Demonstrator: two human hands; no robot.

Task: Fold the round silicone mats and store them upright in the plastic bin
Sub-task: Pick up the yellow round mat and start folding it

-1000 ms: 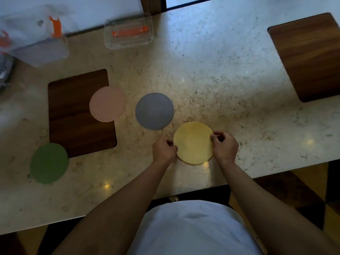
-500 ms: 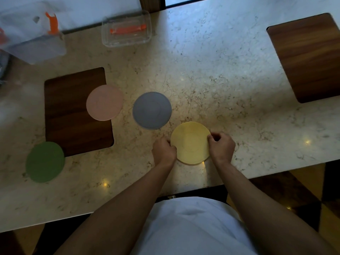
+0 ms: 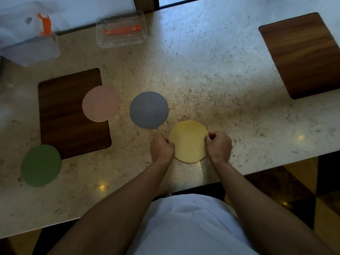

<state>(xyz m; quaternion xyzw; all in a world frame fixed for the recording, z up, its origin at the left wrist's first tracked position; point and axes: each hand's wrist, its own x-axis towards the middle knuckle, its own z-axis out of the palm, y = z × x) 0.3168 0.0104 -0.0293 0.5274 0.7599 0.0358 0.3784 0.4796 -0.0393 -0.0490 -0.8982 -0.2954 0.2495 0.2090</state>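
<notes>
A yellow round mat (image 3: 188, 141) lies near the table's front edge, its side edges slightly raised. My left hand (image 3: 161, 149) pinches its left rim and my right hand (image 3: 219, 144) pinches its right rim. A grey mat (image 3: 149, 110) lies flat just behind it, a pink mat (image 3: 100, 103) further left, half on a dark wooden board (image 3: 70, 116), and a green mat (image 3: 40, 165) at the front left. A clear plastic bin (image 3: 121, 32) with an orange clip stands at the back.
A larger translucent container (image 3: 27, 35) with an orange latch sits at the back left corner. Another wooden board (image 3: 303, 54) lies at the right. The marble table's front edge (image 3: 257, 168) runs just below my hands.
Both hands have kept their grip on the yellow mat's rims; the mat's sides now curl up a little. The view has shifted slightly.
</notes>
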